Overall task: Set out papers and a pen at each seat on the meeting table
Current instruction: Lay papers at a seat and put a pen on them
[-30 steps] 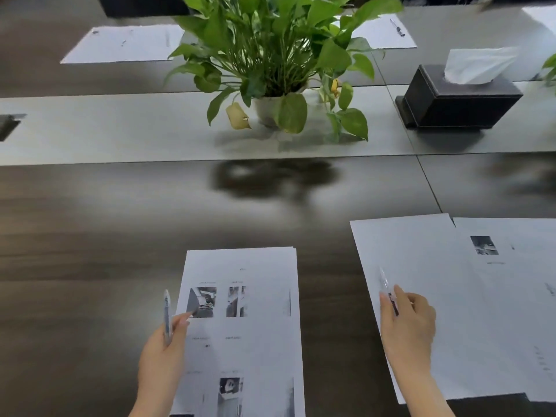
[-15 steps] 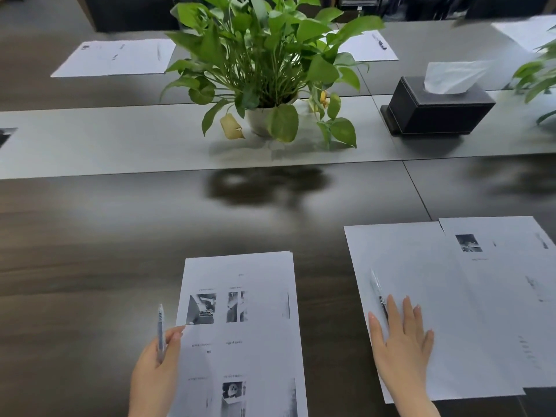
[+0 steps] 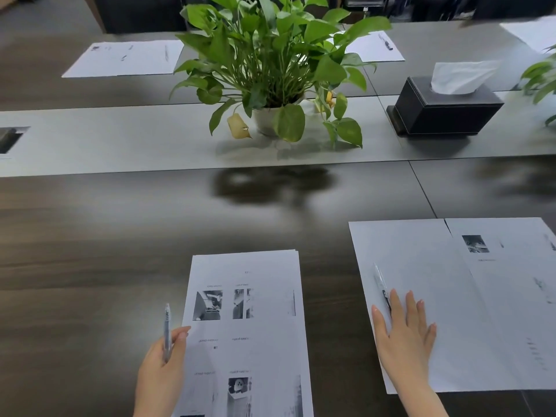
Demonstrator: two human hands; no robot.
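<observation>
White printed sheets (image 3: pixel 245 332) lie stacked on the dark wooden table (image 3: pixel 90 251) in front of the person, carrying small grey photographs and caption lines too blurred to read. The left hand (image 3: pixel 164 368) rests at the stack's left edge, fingers curled around a clear pen (image 3: pixel 167 329) held upright. To the right, a second set of papers (image 3: pixel 436 296) lies spread in two overlapping sheets; its print is also illegible. The right hand (image 3: pixel 404 335) lies flat on it with fingers spread and gripping nothing, and a second pen (image 3: pixel 379 279) lies on the sheet, its lower end under the index finger. A second ago that hand pinched this pen above the paper; it has since laid it down and flattened. A black tissue box (image 3: pixel 445 111) holds a white tissue poking out, and a white pot (image 3: pixel 266 120) holds a leafy green plant. Across the table, far papers (image 3: pixel 123 58) lie set out.
</observation>
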